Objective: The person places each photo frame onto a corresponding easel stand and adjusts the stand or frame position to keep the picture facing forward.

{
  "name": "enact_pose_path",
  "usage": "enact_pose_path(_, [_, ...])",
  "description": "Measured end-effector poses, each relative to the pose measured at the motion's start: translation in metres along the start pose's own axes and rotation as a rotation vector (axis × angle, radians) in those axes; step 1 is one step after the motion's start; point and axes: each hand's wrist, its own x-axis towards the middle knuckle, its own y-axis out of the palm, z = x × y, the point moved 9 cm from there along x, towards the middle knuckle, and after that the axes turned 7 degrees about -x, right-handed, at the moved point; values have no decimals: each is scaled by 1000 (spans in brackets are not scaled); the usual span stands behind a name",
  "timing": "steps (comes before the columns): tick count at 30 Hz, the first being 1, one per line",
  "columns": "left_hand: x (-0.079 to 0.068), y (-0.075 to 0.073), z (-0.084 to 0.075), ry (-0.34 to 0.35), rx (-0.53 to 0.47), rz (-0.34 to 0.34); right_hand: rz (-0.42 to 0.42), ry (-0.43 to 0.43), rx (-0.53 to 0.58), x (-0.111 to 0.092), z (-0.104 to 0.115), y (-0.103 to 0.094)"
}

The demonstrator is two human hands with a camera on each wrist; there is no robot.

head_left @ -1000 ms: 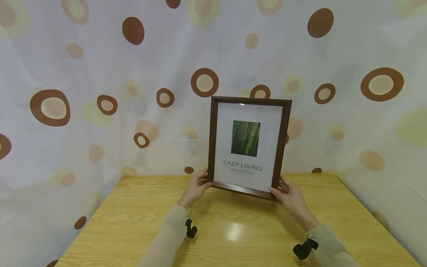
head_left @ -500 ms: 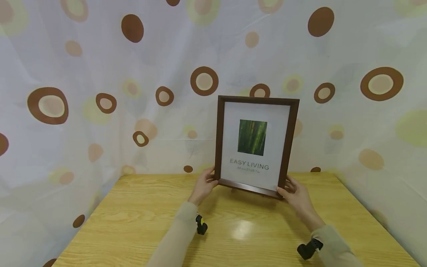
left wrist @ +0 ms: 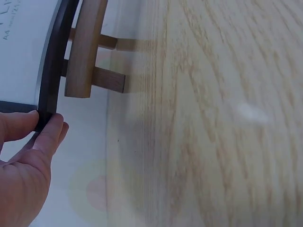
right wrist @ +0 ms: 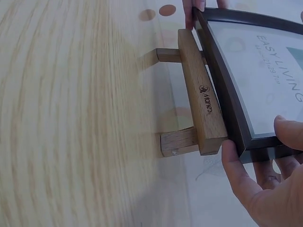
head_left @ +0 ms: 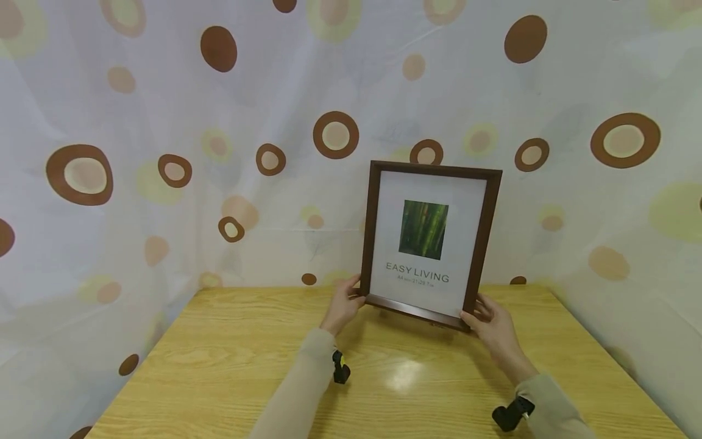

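Observation:
A dark brown picture frame (head_left: pixel 426 183) with a green bamboo picture and the words "EASY LIVING" leans upright near the back of the table. My left hand (head_left: pixel 343 306) grips its lower left corner, thumb on the front. At the lower right corner my right hand (head_left: pixel 498 334) holds it, thumb on the front and fingers behind. Both wrist views reveal a small wooden stand (right wrist: pixel 202 92) with short legs, its front bar right along the frame's bottom edge. In the head view the frame hides most of this stand. The left wrist view shows the stand (left wrist: pixel 86 49) too.
Under the hands lies a light wood-grain table (head_left: pixel 247 366). A white curtain (head_left: pixel 263 73) with brown and green circles hangs right behind the table's back edge and along both sides. Each wrist carries a black camera (head_left: pixel 512 414).
Both hands have carried the frame to the right, with a slight dip in the last half second. Their grip on the two lower corners stays the same.

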Motion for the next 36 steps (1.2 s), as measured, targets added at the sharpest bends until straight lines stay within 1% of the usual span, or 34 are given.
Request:
enact_pose_path(7, [11, 0, 30, -31, 19, -41, -20, 28, 4, 0, -3, -1])
enact_pose_path(9, [12, -1, 35, -42, 8, -50, -19, 35, 2, 0, -3, 0])
enact_pose_path(12, [12, 0, 41, -70, -45, -48, -7, 28, -20, -1, -3, 3])
enact_pose_path(14, [11, 2, 44, -91, -86, -36, -4, 16, -59, -2, -3, 4])
enact_pose_path(17, [10, 6, 47, -123, -111, -6, -16, -6, -135, -3, -2, 4])
enact_pose_path(20, [11, 10, 49, -149, -142, 4, -11, -11, -186, -4, -2, 5])
enact_pose_path(22, [12, 11, 52, -167, -178, 2, 4, 8, -190, -3, -4, 7])
enact_pose_path(25, [15, 13, 53, -176, -248, 6, 21, 44, -182, -1, -6, 9])
enact_pose_path(27, [17, 15, 54, -191, -272, 13, 26, 67, -168, 0, -8, 9])
enact_pose_path(31, [17, 19, 55, -214, -285, 26, 40, 105, -144, -1, -10, 10])
enact_pose_path(36, [16, 21, 58, -233, -301, 40, 43, 159, -145, -4, -15, 10])
